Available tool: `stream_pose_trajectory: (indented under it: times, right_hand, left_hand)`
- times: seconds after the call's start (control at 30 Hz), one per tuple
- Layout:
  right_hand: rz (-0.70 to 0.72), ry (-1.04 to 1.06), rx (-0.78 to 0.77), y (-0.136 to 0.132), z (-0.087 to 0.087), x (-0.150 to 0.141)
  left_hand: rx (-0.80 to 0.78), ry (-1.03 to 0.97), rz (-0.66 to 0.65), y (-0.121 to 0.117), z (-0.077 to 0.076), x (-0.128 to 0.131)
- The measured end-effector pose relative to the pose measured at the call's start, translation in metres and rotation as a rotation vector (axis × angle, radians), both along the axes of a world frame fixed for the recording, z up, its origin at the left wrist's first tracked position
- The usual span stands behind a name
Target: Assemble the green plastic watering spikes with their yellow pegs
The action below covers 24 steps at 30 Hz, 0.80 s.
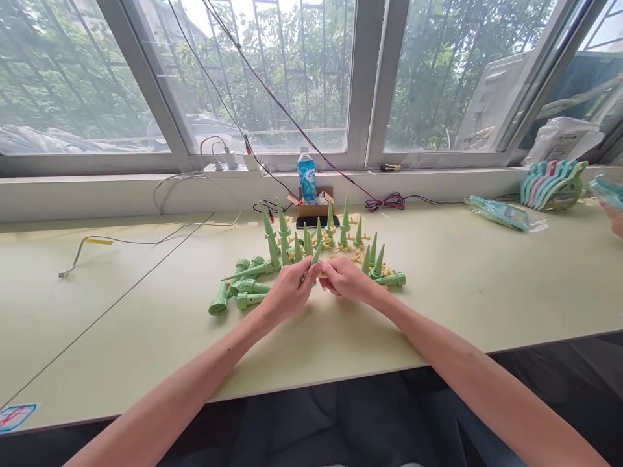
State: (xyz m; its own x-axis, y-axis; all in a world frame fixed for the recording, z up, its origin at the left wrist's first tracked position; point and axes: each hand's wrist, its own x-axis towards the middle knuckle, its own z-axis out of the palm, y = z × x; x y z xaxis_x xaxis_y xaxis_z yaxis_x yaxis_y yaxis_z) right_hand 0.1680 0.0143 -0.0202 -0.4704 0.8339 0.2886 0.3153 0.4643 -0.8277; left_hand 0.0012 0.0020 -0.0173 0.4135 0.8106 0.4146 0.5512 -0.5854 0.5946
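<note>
My left hand is closed round a green plastic watering spike, its pointed tip sticking up past the fingers. Against it, my right hand pinches a small yellow valve piece; the fingers cover most of it, and whether it sits in the spike is hidden. Beyond both hands, several green spikes stand point up, with small yellow valve pieces scattered among them. More green spikes lie on their sides to the left of my left hand, and one lying spike is right of my right hand.
Behind the spikes, a blue-labelled bottle rises from a small cardboard box beside a dark phone. Cables run along the sill. Coloured hangers and a plastic packet lie right, near another person's hand.
</note>
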Motion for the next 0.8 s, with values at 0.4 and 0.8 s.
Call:
stream_pose_trajectory:
  times: [0.4, 0.8]
  right_hand:
    - [-0.002, 0.003, -0.015, 0.0029, -0.0024, 0.0003]
    - [-0.067, 0.075, 0.051, 0.0066, -0.0082, -0.0014]
  left_hand:
    - [0.022, -0.016, 0.007, -0.0002, -0.0013, 0.0009]
    - [0.018, -0.011, 0.017, -0.0004, -0.0022, 0.0019]
